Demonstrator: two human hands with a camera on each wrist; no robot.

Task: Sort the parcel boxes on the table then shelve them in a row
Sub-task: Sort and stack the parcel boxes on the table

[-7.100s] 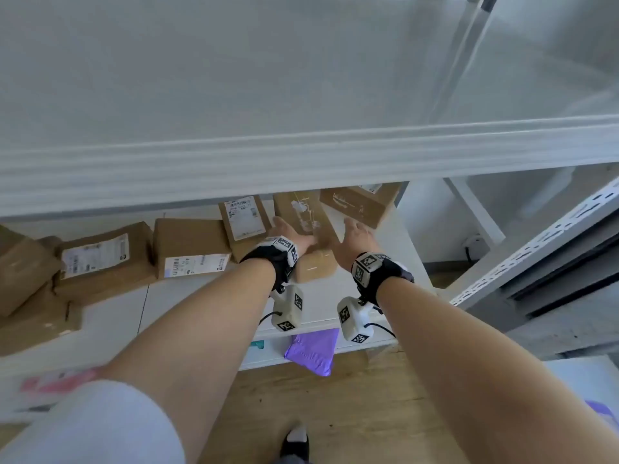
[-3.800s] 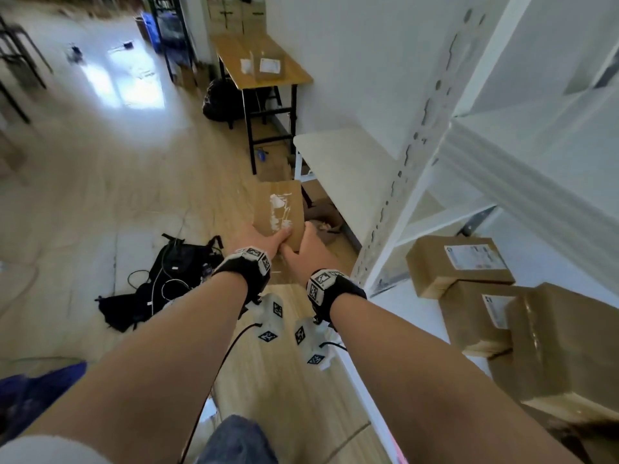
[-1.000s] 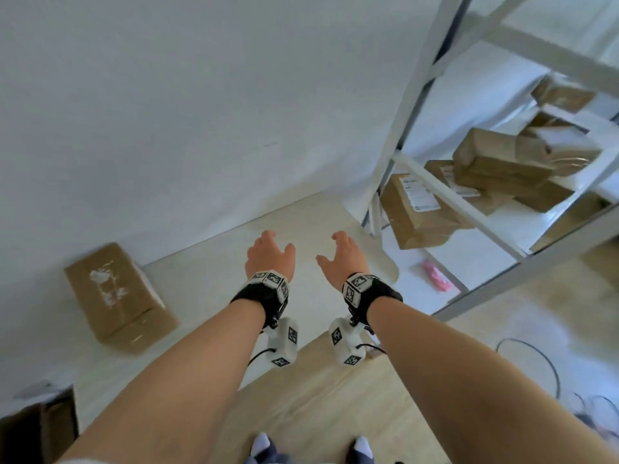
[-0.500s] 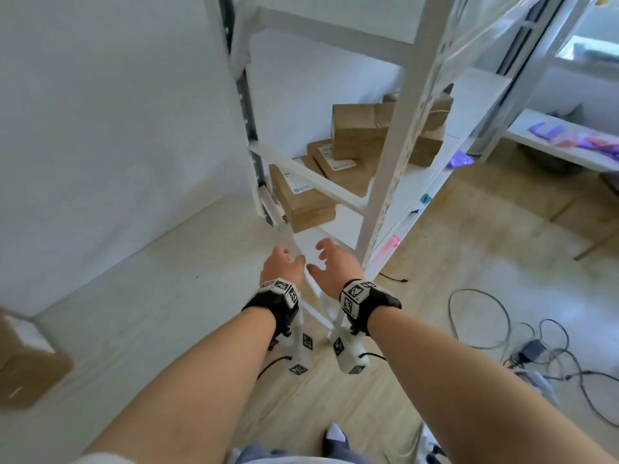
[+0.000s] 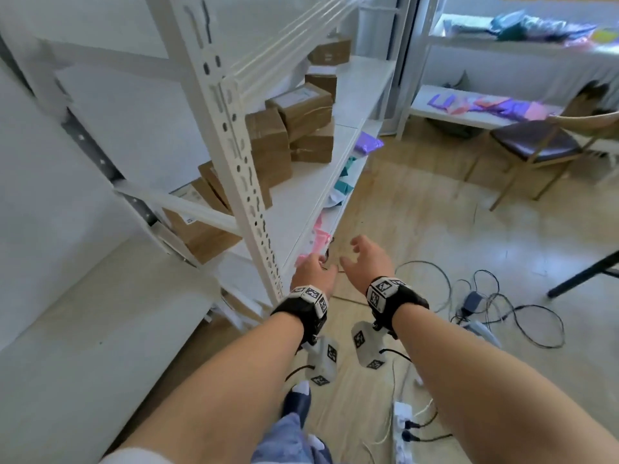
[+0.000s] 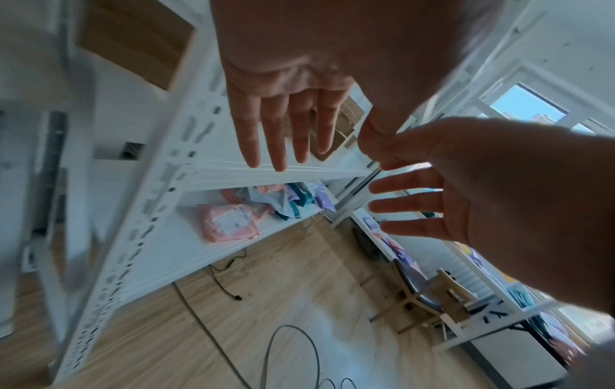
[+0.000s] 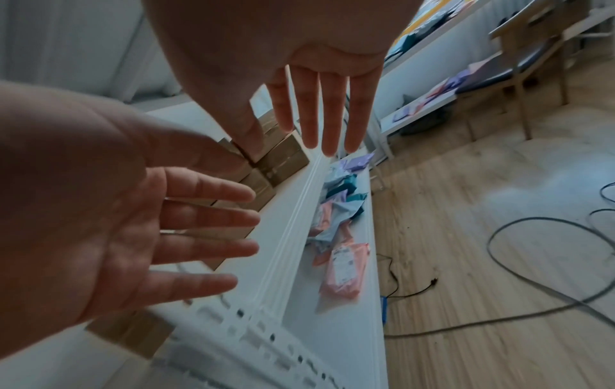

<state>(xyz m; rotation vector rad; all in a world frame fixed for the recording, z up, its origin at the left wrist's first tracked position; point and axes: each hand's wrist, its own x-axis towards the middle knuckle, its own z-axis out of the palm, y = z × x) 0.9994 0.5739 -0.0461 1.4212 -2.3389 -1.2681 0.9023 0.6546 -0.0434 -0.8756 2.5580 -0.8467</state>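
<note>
Several brown parcel boxes (image 5: pixel 294 128) lie stacked and tilted on the middle board of the white metal shelf (image 5: pixel 234 135); they also show past my fingers in the right wrist view as boxes (image 7: pixel 283 160). My left hand (image 5: pixel 313 271) and right hand (image 5: pixel 366 259) hang side by side in the air just in front of the shelf's front post. Both are empty, palms facing each other and fingers spread and relaxed. The left wrist view shows straight left fingers (image 6: pixel 276 126) and the right hand (image 6: pixel 432 205) beside them.
Coloured mailer bags, a pink one (image 7: pixel 344 268) nearest, lie on the shelf's lower board. A low white table (image 5: pixel 100 329) stands at my left. Cables (image 5: pixel 502 309) and a power strip (image 5: pixel 402 426) lie on the wooden floor. A chair (image 5: pixel 536 145) and a second shelf (image 5: pixel 485 107) stand at the right.
I set the box with the white patch on the low table, then turned right. The table box has left view; my empty hands now hang before the shelf front.
</note>
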